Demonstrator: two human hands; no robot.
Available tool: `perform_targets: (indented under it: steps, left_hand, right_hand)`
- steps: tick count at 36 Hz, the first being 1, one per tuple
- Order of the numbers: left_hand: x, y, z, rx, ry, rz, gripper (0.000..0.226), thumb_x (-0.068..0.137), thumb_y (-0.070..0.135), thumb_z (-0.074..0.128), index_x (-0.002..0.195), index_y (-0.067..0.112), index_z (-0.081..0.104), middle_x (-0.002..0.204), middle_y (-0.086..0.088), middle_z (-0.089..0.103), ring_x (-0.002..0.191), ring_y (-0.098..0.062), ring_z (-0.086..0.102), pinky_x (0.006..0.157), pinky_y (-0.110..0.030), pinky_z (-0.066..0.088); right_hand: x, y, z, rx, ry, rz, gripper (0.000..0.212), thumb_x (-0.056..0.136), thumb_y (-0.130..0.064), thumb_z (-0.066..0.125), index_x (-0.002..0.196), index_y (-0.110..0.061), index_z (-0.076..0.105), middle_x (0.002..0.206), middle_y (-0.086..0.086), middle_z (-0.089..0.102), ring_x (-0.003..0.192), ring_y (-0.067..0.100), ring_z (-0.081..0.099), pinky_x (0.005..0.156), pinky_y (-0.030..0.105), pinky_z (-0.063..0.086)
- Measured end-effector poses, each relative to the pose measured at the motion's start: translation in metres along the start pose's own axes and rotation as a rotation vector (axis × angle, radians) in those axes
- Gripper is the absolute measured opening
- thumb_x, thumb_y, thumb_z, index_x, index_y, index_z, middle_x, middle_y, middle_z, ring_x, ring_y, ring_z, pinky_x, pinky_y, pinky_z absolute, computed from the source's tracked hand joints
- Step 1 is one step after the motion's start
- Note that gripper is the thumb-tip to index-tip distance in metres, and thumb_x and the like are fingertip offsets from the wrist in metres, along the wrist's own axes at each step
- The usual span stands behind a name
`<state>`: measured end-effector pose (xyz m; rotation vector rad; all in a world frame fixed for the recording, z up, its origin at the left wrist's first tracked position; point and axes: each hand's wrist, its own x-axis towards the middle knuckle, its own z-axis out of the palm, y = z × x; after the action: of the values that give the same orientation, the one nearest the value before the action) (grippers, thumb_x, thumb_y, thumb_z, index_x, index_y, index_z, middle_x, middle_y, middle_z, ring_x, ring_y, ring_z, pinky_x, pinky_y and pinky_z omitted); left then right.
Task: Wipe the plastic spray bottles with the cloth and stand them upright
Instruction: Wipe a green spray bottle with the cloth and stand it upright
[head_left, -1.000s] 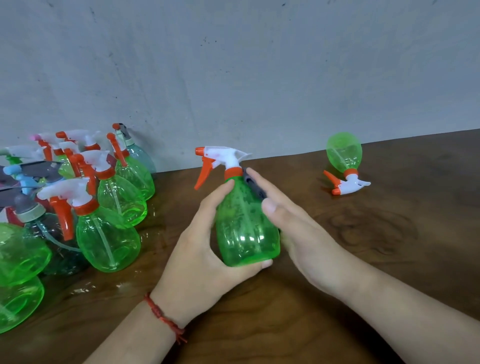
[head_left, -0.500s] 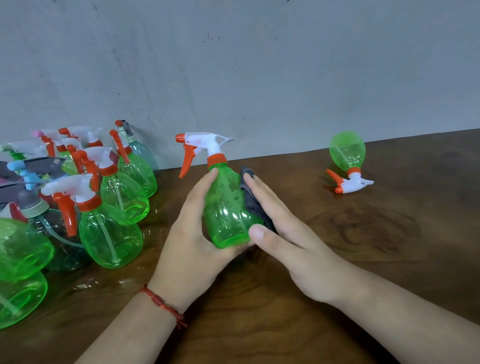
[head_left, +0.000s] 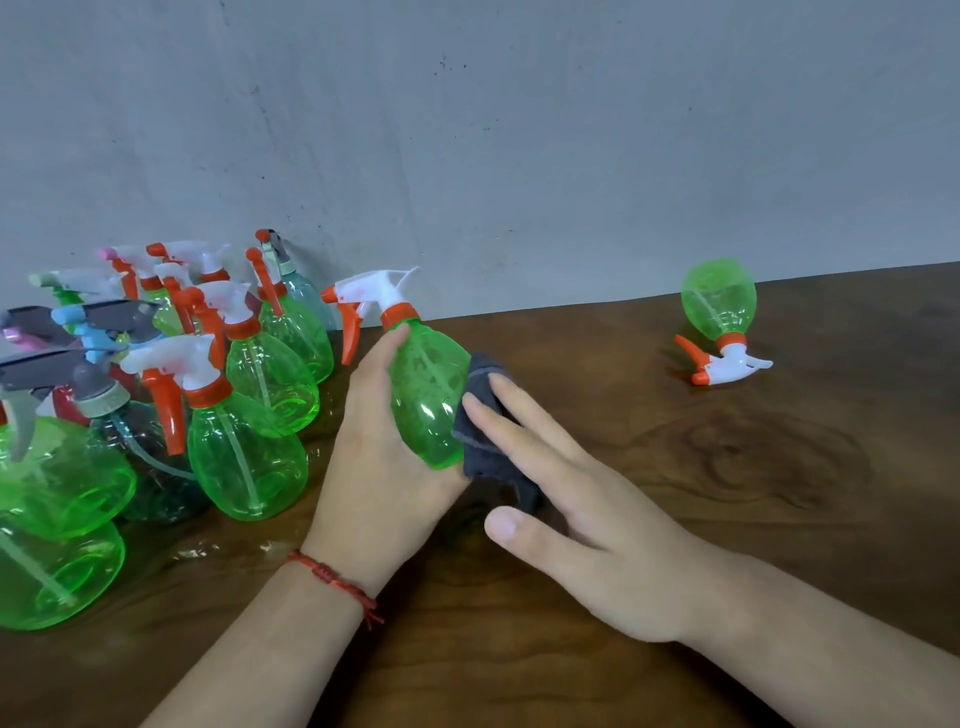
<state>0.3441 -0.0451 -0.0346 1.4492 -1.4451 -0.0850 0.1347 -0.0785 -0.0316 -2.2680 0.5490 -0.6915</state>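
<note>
Gripping the green spray bottle (head_left: 428, 400) round its body, the left hand (head_left: 384, 467) has thumb and fingers curled about the plastic. The bottle is held tilted, its white-and-orange trigger head leaning up and to the left, nozzle pointing left. Position: left of the middle of the wooden table (head_left: 675, 519), just right of the standing group. Whether the base touches the table cannot be told.

The right hand (head_left: 597, 530) is flat, fingers straight. It presses the dark grey cloth (head_left: 488, 447) against the bottle's right side and clasps nothing. The cloth sits between fingers and bottle; the thumb is stretched out, apart from the cloth.

A cluster of upright bottles (head_left: 244, 452) occupies the table's far left corner and left edge. Most are green with orange triggers; a few heads are blue, grey or pink.

One fallen bottle (head_left: 719, 317) lies on its side near the far edge, toward the right and well apart from both hands, with its base toward the grey wall (head_left: 519, 130).

A red cord bracelet (head_left: 332, 579) circles the left wrist
</note>
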Motion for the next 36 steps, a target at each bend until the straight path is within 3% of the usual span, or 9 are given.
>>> perform_targets:
  steps: [7, 11, 14, 17, 20, 22, 30, 34, 36]
  left_hand:
    - [-0.004, 0.008, -0.001, -0.057, -0.195, 0.119, 0.105, 0.073, 0.036, 0.097, 0.16, 0.023, 0.039, 0.158, 0.008, 0.048, 0.146, -0.013, 0.051, 0.117, -0.024, 0.044]
    - [-0.009, 0.012, 0.003, -0.089, -0.244, 0.194, 0.106, 0.07, 0.034, 0.1, 0.157, 0.018, 0.042, 0.155, 0.004, 0.052, 0.142, -0.018, 0.056, 0.117, -0.033, 0.046]
    - [-0.011, 0.014, 0.001, -0.152, -0.256, 0.194, 0.115, 0.065, 0.034, 0.104, 0.158, 0.021, 0.039, 0.157, 0.004, 0.05, 0.144, -0.023, 0.055, 0.118, -0.045, 0.047]
    - [-0.012, 0.015, 0.0, -0.138, -0.267, 0.169, 0.115, 0.066, 0.04, 0.102, 0.159, 0.028, 0.035, 0.159, 0.008, 0.048, 0.148, -0.022, 0.051, 0.12, -0.044, 0.045]
    - [-0.009, 0.012, -0.001, -0.083, -0.261, 0.139, 0.114, 0.067, 0.045, 0.1, 0.16, 0.032, 0.035, 0.157, 0.015, 0.048, 0.147, -0.019, 0.051, 0.12, -0.041, 0.045]
    - [-0.009, 0.011, 0.0, -0.092, -0.254, 0.121, 0.113, 0.068, 0.038, 0.101, 0.159, 0.027, 0.036, 0.155, 0.015, 0.051, 0.144, -0.015, 0.054, 0.118, -0.038, 0.047]
    - [-0.007, 0.008, 0.003, -0.169, -0.002, -0.031, 0.108, 0.068, 0.034, 0.102, 0.157, 0.03, 0.041, 0.15, 0.01, 0.058, 0.135, -0.015, 0.062, 0.111, -0.045, 0.054]
    - [-0.005, 0.003, 0.004, -0.104, 0.074, -0.145, 0.106, 0.064, 0.047, 0.097, 0.153, 0.036, 0.041, 0.139, 0.009, 0.065, 0.125, -0.007, 0.066, 0.107, -0.04, 0.056]
    - [-0.008, 0.003, 0.006, -0.039, 0.051, -0.127, 0.11, 0.063, 0.041, 0.098, 0.156, 0.034, 0.039, 0.141, 0.008, 0.059, 0.127, -0.001, 0.06, 0.109, -0.024, 0.05]
  right_hand:
    - [0.002, 0.001, -0.006, -0.057, 0.058, -0.018, 0.063, 0.109, -0.056, 0.046, 0.165, -0.049, 0.017, 0.171, -0.035, -0.006, 0.159, -0.007, -0.008, 0.133, 0.041, 0.014]
    - [0.009, 0.009, -0.008, 0.303, 0.165, -0.021, 0.064, 0.104, -0.054, 0.052, 0.163, -0.042, 0.032, 0.172, -0.027, 0.018, 0.159, -0.005, 0.011, 0.131, 0.038, 0.016]
    - [0.033, 0.013, -0.01, 0.572, 0.191, -0.01, 0.097, 0.063, -0.087, 0.079, 0.144, -0.039, 0.056, 0.157, -0.015, 0.049, 0.148, 0.009, 0.042, 0.127, 0.048, 0.029]
    - [0.045, 0.043, -0.016, 0.567, 0.196, -0.06, 0.128, 0.023, -0.101, 0.076, 0.126, -0.031, 0.05, 0.128, -0.012, 0.057, 0.117, -0.002, 0.057, 0.109, 0.031, 0.043]
    - [0.033, 0.024, -0.01, 0.477, 0.233, 0.02, 0.098, 0.065, -0.096, 0.068, 0.148, -0.048, 0.049, 0.153, -0.026, 0.05, 0.146, 0.001, 0.044, 0.128, 0.043, 0.029]
    - [0.013, 0.012, -0.008, 0.43, 0.197, 0.039, 0.071, 0.099, -0.065, 0.056, 0.162, -0.037, 0.038, 0.17, -0.021, 0.031, 0.16, 0.004, 0.021, 0.132, 0.048, 0.019]
    - [0.004, 0.002, -0.004, 0.089, 0.052, 0.008, 0.076, 0.108, -0.049, 0.052, 0.168, -0.04, 0.006, 0.172, -0.031, -0.011, 0.157, -0.012, -0.005, 0.13, 0.02, 0.009]
    - [0.003, -0.005, -0.001, -0.091, -0.032, 0.014, 0.077, 0.104, -0.059, 0.045, 0.166, -0.047, 0.0, 0.168, -0.036, -0.022, 0.154, -0.013, -0.016, 0.13, 0.026, 0.01]
    - [0.004, -0.005, 0.001, -0.141, -0.038, 0.009, 0.074, 0.105, -0.062, 0.04, 0.164, -0.05, -0.003, 0.167, -0.035, -0.024, 0.153, -0.013, -0.02, 0.131, 0.028, 0.008]
